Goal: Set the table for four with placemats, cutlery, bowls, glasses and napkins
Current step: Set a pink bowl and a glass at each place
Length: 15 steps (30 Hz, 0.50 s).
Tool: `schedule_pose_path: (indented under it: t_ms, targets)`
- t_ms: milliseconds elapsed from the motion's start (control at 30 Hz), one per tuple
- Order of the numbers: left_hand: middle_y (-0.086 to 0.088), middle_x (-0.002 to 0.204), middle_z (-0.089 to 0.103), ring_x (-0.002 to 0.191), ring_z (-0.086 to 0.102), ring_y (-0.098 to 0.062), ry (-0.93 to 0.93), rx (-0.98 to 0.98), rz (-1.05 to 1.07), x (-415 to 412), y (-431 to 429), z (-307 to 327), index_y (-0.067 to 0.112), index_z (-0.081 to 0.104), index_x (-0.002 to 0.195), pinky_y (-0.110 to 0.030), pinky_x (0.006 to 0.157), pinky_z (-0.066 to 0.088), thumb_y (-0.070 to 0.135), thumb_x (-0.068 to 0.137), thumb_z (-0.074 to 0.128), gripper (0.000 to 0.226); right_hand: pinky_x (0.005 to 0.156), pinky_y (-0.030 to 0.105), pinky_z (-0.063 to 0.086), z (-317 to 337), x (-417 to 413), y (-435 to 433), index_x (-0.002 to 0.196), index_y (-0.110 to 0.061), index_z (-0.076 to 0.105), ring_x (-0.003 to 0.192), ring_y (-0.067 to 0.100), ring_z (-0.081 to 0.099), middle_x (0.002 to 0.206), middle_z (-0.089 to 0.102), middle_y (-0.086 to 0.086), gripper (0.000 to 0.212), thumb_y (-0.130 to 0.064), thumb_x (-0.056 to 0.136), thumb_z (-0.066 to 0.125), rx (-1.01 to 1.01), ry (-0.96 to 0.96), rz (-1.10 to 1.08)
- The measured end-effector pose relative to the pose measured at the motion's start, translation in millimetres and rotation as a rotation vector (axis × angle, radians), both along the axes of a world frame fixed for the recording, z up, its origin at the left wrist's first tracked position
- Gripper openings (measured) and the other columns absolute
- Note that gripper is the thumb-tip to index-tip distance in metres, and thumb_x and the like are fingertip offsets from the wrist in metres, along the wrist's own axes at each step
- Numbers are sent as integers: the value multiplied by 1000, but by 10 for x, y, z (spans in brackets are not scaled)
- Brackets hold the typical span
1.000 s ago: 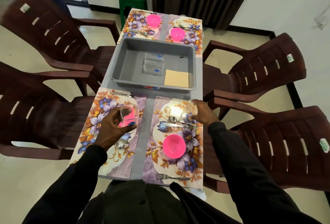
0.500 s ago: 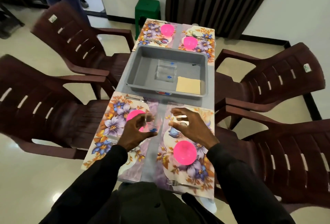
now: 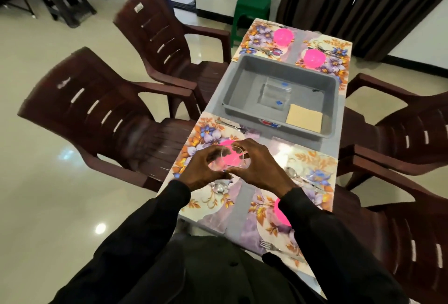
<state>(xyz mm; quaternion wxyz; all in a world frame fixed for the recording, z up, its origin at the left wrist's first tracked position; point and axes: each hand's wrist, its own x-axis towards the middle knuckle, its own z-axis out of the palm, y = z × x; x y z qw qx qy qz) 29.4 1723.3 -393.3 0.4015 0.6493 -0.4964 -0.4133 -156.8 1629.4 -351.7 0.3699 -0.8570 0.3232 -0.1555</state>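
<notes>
Bright indoor light; glare spots on glossy floor (image 3: pixel 100 228); motion blur throughout; wide-angle edge distortion

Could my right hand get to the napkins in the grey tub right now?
Probably yes, once freed: the right hand grips the glass with the left hand, but the napkins lie uncovered in the open tub, nothing standing between.

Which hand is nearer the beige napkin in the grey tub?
Right. The right hand, on the glass, sits short and left of the napkin; the left hand holds the glass's other side, farther left.
</notes>
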Motion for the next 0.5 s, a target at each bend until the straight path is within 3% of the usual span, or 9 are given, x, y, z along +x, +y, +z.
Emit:
schedule_pose_path:
  t_ms: [100,333,433,500]
  targets:
    - [4,131,68,123,62,-8,-13,13,-4,393,120,-3,13,64,133,-32,110,48,19,68,96,73,99,34,54,-27,273,123,135,-21,59,112,14,61,130,63,0,70,-48,76,86,18,2,-32]
    - [1,119,73,113,69,-15,55,45,91,1439,549,-146,13,68,120,-42,102,55,10,73,91,52,106,38,48,-398,747,534,143,-20,49,125,19,53,140,54,1,76,-46,80,82,77,163,-168]
    - [3,118,74,114,69,-16,84,20,109,1751,747,-182,15,70,118,-39,99,56,36,68,94,59,104,30,44,-615,950,779,142,-18,50,127,20,51,139,54,2,73,-41,81,83,85,221,-198]
    - [4,116,74,113,69,-17,100,22,99,1878,847,-229,19,71,114,-37,97,57,47,64,92,61,108,33,42,-750,1040,943,144,-17,48,132,22,49,143,52,4,74,-38,82,82,83,259,-212]
